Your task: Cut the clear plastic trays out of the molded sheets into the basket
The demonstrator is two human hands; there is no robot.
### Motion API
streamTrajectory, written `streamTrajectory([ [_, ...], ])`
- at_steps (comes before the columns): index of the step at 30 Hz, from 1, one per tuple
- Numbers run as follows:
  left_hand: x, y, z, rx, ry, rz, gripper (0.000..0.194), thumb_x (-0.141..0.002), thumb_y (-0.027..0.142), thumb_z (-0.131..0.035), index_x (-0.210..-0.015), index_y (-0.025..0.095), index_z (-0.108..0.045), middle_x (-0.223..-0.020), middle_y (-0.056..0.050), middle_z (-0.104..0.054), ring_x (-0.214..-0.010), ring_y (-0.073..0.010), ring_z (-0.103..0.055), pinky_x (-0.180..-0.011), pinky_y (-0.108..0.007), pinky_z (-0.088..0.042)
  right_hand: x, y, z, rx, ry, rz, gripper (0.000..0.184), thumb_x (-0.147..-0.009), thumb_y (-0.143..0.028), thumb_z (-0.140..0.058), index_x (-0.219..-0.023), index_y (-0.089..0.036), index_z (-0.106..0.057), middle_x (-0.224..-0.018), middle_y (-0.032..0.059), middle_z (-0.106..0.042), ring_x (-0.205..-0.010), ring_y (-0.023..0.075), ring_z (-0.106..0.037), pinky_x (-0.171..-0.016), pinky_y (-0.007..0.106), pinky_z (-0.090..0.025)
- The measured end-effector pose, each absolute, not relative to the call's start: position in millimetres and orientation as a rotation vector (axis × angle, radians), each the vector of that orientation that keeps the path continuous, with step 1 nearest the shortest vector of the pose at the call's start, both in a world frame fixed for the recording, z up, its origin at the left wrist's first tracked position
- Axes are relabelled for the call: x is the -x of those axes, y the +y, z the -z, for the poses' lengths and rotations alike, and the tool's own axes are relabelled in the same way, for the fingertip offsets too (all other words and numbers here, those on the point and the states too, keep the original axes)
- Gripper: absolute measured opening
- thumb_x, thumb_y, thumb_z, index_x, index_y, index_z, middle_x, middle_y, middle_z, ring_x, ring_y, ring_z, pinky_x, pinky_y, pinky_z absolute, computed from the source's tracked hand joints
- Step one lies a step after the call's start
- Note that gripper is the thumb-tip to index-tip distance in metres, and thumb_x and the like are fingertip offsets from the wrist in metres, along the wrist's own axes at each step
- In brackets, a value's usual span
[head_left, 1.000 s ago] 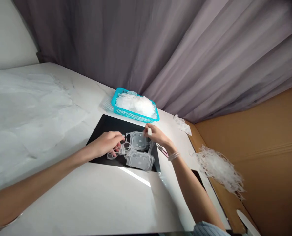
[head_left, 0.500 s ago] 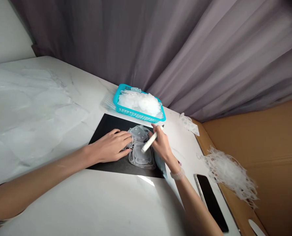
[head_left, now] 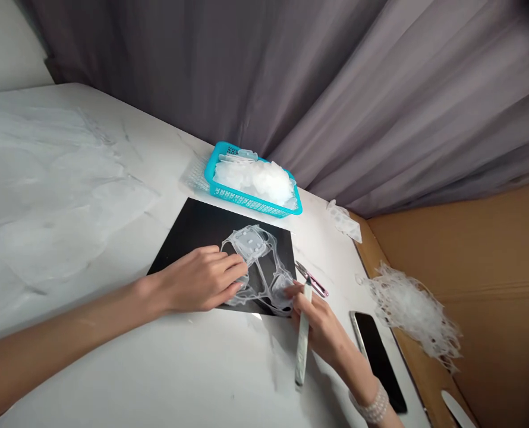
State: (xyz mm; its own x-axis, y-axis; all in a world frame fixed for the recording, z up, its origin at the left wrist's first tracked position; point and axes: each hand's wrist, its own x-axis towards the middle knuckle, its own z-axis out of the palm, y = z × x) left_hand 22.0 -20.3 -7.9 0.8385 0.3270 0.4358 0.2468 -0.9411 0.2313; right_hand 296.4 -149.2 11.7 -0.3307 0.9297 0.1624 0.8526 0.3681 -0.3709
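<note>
Table: we've got a white marble-look table (head_left: 68, 178), with a black sheet (head_left: 202, 223) mid-frame and pink scissors (head_left: 311, 279) just off its right edge.

Risk: we reckon a hard tug could rip the thin strands, and the nearby scissors could snag them.

Web: a clear plastic web (head_left: 249, 245) lies on the sheet, a square panel trailing stringy loops.

Left hand (head_left: 202, 279): fingers together, resting on the web, not pinching.

Right hand (head_left: 322, 333): fingers curled, gripping a white stick (head_left: 302, 339), right by the web's lower right.
</note>
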Motion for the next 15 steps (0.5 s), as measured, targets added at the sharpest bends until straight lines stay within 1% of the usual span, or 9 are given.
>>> streamTrajectory([
  [1,-22.8,-21.4,9.1,-2.876,0.504,-0.705,0.029,-0.101,0.022,-0.039,-0.113,0.015,-0.064,-0.110,-0.010,-0.070,-0.086,-0.0196,-0.067,-0.077,-0.033,-0.048,-299.0,-151.4,-12.8,1.578,-2.264,-0.292,0.020,-0.083,-0.007,-0.046,-0.078,-0.026,-0.048,-0.093,0.0076,-0.068,-0.075,0.0228,-0.066,-0.062,0.036,-0.054],
  [3,-24.0,-23.2,12.6,-2.944,0.632,-0.639,0.036,-0.101,0.021,-0.036,-0.129,0.012,-0.057,-0.130,-0.014,-0.064,-0.100,-0.0240,-0.065,-0.080,-0.036,-0.047,-298.5,-151.6,-14.6,1.586,-2.175,-0.270,0.016,-0.083,-0.010,-0.049,-0.083,-0.025,-0.049,-0.090,0.0070,-0.068,-0.070,0.0217,-0.063,-0.060,0.036,-0.051],
  [5,-24.3,-25.0,16.6,-3.016,0.743,-0.530,0.043,-0.102,0.025,-0.035,-0.139,0.008,-0.050,-0.142,-0.017,-0.055,-0.108,-0.0288,-0.061,-0.081,-0.040,-0.045,-289.9,-144.9,-17.8,1.600,-2.001,-0.278,0.009,-0.088,-0.017,-0.051,-0.084,-0.025,-0.049,-0.089,0.0059,-0.068,-0.069,0.0201,-0.061,-0.061,0.034,-0.048],
  [6,-24.1,-25.8,18.3,-3.042,0.782,-0.474,0.047,-0.102,0.028,-0.034,-0.141,0.007,-0.048,-0.146,-0.017,-0.053,-0.108,-0.0305,-0.060,-0.081,-0.042,-0.045,-283.0,-138.9,-20.4,1.616,-1.888,-0.293,0.009,-0.092,-0.022,-0.049,-0.084,-0.025,-0.050,-0.087,0.0051,-0.068,-0.069,0.0196,-0.062,-0.063,0.034,-0.048],
  [8,-23.5,-26.9,21.1,-3.059,0.833,-0.388,0.051,-0.103,0.033,-0.032,-0.144,0.006,-0.046,-0.148,-0.018,-0.050,-0.109,-0.0326,-0.058,-0.082,-0.045,-0.043,-266.0,-122.7,-26.8,1.650,-1.676,-0.371,0.022,-0.101,-0.035,-0.039,-0.089,-0.025,-0.054,-0.082,0.0032,-0.066,-0.070,0.0189,-0.063,-0.065,0.033,-0.049],
  [9,-23.2,-27.1,22.2,-3.054,0.850,-0.367,0.053,-0.103,0.034,-0.032,-0.145,0.006,-0.046,-0.148,-0.018,-0.050,-0.112,-0.0337,-0.057,-0.084,-0.046,-0.042,-256.9,-113.3,-29.9,1.664,-1.609,-0.433,0.030,-0.103,-0.040,-0.032,-0.095,-0.025,-0.058,-0.081,0.0026,-0.066,-0.071,0.0188,-0.063,-0.067,0.034,-0.049],
  [11,-22.7,-26.8,23.9,-3.035,0.870,-0.354,0.054,-0.103,0.037,-0.032,-0.145,0.006,-0.047,-0.148,-0.018,-0.050,-0.121,-0.0363,-0.052,-0.089,-0.048,-0.041,-240.3,-94.0,-33.0,1.668,-1.576,-0.590,0.043,-0.105,-0.047,-0.024,-0.114,-0.027,-0.060,-0.086,0.0026,-0.065,-0.071,0.0176,-0.065,-0.069,0.034,-0.052],
  [13,-22.5,-26.1,25.2,-3.023,0.870,-0.359,0.055,-0.103,0.038,-0.031,-0.144,0.007,-0.048,-0.149,-0.018,-0.050,-0.129,-0.0375,-0.047,-0.094,-0.050,-0.038,-228.3,-77.0,-29.7,1.627,-1.621,-0.742,0.043,-0.104,-0.048,-0.028,-0.124,-0.028,-0.060,-0.098,0.0041,-0.066,-0.076,0.0171,-0.067,-0.073,0.034,-0.054],
  [15,-22.4,-25.6,26.2,-3.025,0.858,-0.359,0.055,-0.104,0.038,-0.028,-0.145,0.006,-0.047,-0.149,-0.018,-0.049,-0.136,-0.0371,-0.041,-0.100,-0.052,-0.034,-222.1,-64.9,-20.5,1.580,-1.665,-0.803,0.037,-0.102,-0.047,-0.040,-0.122,-0.027,-0.064,-0.106,0.0057,-0.068,-0.084,0.0186,-0.069,-0.079,0.035,-0.055],
])
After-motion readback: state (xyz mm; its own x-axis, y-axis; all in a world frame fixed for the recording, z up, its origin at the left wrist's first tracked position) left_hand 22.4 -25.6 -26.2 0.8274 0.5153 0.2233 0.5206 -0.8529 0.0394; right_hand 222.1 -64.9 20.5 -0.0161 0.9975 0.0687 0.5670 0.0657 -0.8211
